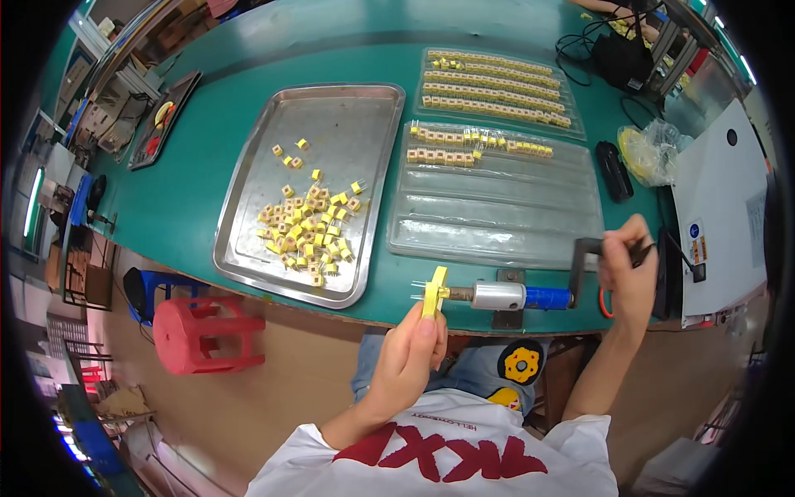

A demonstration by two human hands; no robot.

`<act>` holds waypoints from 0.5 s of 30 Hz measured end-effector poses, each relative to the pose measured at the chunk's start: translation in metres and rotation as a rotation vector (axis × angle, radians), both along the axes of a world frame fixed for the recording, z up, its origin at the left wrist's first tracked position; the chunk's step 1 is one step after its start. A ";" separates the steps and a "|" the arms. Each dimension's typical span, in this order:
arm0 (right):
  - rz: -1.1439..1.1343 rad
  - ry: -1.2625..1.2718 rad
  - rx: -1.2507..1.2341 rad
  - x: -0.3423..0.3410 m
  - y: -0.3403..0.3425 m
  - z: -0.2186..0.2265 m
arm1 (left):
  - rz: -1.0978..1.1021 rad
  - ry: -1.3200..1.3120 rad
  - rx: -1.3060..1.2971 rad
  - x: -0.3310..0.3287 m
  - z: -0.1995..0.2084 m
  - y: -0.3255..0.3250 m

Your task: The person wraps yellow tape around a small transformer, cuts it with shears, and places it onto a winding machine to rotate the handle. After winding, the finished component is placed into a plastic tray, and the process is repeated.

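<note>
At the table's front edge sits a small hand-crank winder with a silver and blue barrel. On its left tip is a small coil bobbin, and thin metal pins stick out beyond it to the left. My left hand pinches a narrow yellow piece that looks like tape, held upright against the bobbin. Fingers hide its lower end. My right hand is closed round the dark handle of the crank, at the winder's right end.
A metal tray holds a loose heap of yellow bobbins. Clear plastic trays carry bobbins in rows. A black case, a plastic bag and a white panel stand right. A red stool is left, below the table.
</note>
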State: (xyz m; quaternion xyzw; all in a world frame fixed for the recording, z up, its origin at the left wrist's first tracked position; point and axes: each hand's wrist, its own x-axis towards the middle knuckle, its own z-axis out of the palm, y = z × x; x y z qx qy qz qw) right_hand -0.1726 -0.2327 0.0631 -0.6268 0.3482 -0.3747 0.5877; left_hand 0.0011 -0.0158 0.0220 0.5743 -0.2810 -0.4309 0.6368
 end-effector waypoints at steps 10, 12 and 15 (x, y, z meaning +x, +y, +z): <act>0.365 0.090 -0.340 -0.073 0.034 -0.012 | -0.047 0.157 -0.039 0.007 0.001 -0.008; 0.552 0.366 -0.254 -0.067 0.032 0.001 | -0.060 0.179 -0.055 0.006 0.004 -0.008; 0.542 0.677 -0.084 -0.036 0.026 0.011 | -0.090 0.236 -0.093 0.009 -0.003 -0.004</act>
